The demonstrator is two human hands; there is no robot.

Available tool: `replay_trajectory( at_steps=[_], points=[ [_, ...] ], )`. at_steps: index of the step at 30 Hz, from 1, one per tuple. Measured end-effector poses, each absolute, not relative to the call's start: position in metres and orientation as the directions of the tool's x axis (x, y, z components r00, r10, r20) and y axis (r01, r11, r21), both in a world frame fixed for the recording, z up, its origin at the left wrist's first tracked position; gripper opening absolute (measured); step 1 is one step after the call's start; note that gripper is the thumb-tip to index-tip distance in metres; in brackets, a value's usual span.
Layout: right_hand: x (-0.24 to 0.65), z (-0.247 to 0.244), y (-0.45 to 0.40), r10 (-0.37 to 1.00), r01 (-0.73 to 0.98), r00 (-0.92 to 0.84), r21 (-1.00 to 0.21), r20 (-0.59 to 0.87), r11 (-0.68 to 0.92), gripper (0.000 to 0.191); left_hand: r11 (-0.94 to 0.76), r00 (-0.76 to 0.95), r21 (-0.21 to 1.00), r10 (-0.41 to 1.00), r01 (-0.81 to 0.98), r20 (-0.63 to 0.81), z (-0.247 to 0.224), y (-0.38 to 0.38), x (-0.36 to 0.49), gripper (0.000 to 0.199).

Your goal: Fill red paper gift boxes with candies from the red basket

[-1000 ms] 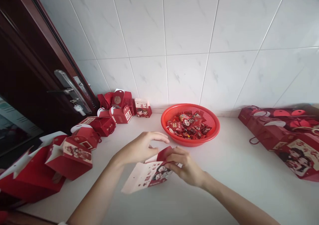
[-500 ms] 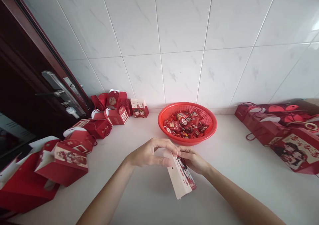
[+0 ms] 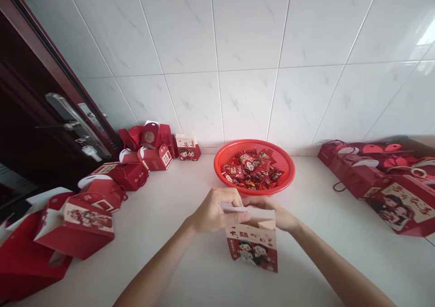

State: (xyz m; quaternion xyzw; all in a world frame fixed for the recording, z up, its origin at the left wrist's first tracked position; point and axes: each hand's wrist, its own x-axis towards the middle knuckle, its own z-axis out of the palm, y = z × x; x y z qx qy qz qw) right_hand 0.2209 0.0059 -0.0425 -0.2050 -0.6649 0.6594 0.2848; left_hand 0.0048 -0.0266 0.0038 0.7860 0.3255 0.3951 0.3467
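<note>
A red-and-cream paper gift box with a printed cartoon couple stands in front of me, its top partly open and its front facing me. My left hand grips its upper left edge, the thumb across the near side at the top and the fingers bent over behind. My right hand holds the box from behind and to the right; most of its fingers are hidden by the carton. Just beyond both hands sits a red plastic basket holding many wrapped candies.
Several red gift boxes line the left side, reaching back to a small cream-topped one by the tiled wall. More red boxes with cord handles stand at the right. A dark door with keys borders the left.
The gift box has turned from showing its narrow side to showing its printed front, and its top now gapes. Both hands have shifted slightly right with it.
</note>
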Motion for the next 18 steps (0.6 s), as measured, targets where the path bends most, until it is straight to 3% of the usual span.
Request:
replay_trajectory(
  at_steps=[3, 6, 11, 18],
  points=[
    [0.238, -0.02, 0.007, 0.726, -0.065, -0.665, -0.982, 0.174, 0.176, 0.046, -0.606, 0.474, 0.735, 0.766, 0.306, 0.435, 0.009, -0.024, -0.001, 0.027],
    [0.243, -0.008, 0.002, 0.726, -0.018, -0.657, -0.967, 0.203, 0.255, 0.044, -0.584, 0.491, 0.723, 0.783, 0.369, 0.382, 0.01, -0.02, -0.001, 0.029],
    [0.233, -0.016, -0.006, 0.79, 0.133, -0.56, -0.914, 0.25, 0.383, 0.054, -0.447, 0.48, 0.82, 0.841, 0.358, 0.25, 0.001, -0.018, 0.008, 0.044],
    [0.224, -0.023, -0.003, 0.813, 0.205, -0.531, -0.894, 0.24, 0.398, 0.058, -0.179, 0.428, 0.923, 0.904, 0.341, 0.017, -0.008, -0.018, 0.008, 0.054]
  ],
)
